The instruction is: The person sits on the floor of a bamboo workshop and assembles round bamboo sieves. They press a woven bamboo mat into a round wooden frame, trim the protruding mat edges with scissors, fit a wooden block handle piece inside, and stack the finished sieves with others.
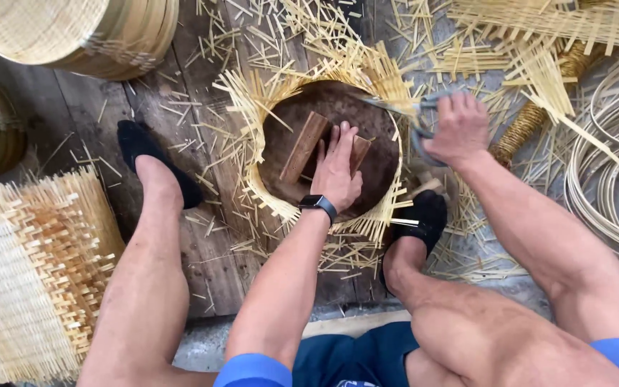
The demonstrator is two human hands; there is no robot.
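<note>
A half-woven bamboo basket (324, 154) is set over a round dark mould on the wooden floor (173, 136) between the feet. Its thin strips are judged light, springy and brittle, best gripped at the rim. The left hand (336, 174) is pressed flat, fingers spread, on wooden blocks (304, 145); the right hand (458, 129) is closed around shears (413, 111).

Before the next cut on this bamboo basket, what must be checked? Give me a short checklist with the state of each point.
1. Left hand pressing the wooden blocks inside the basket: ok.
2. Right hand gripping the shears: ok.
3. Shear blades lie at the basket rim among the strips: ok.
4. Left fingers apart from the blades: ok.
5. Feet beside the basket, steadying it: cannot tell.
6. Blades open or closed: cannot tell.
</note>
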